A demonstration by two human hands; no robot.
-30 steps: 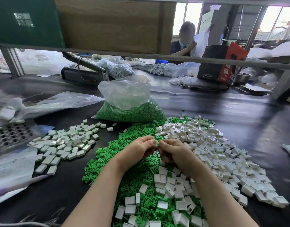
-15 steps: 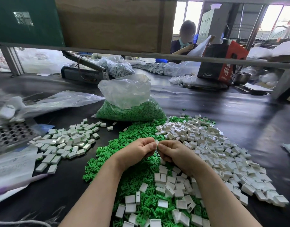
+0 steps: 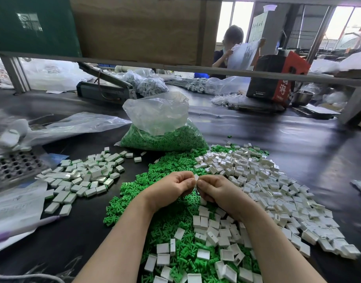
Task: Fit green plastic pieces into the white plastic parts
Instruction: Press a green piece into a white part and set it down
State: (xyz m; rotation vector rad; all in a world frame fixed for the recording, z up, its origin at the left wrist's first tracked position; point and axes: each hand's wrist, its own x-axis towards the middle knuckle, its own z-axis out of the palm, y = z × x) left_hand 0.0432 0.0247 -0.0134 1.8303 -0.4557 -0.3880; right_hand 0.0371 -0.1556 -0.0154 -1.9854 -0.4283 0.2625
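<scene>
Left hand [image 3: 171, 187] & right hand [image 3: 214, 188] meet fingertip-to-fingertip, both pinching one white plastic part [image 3: 196, 177] betw. them above green pieces [image 3: 169, 166]; the green insert itself isn't visible.

Two hands [image 3: 171, 188] [image 3: 222, 193], one bag [image 3: 161, 127] of green pieces, one red box [image 3: 277, 78], one bowl [image 3: 302, 97], uncountable loose green pieces [image 3: 169, 219] and white parts [image 3: 257, 180].

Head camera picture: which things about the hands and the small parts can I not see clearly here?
- What the left hand and right hand pinch: only a sliver of a white part shows; curled fingers hide whether a green piece is inside.
- Piece lying near the left pile: too small to tell whether it is already fitted.
- Perforated tray: cut off by the left edge.
- Right edge: motion blur.
</scene>
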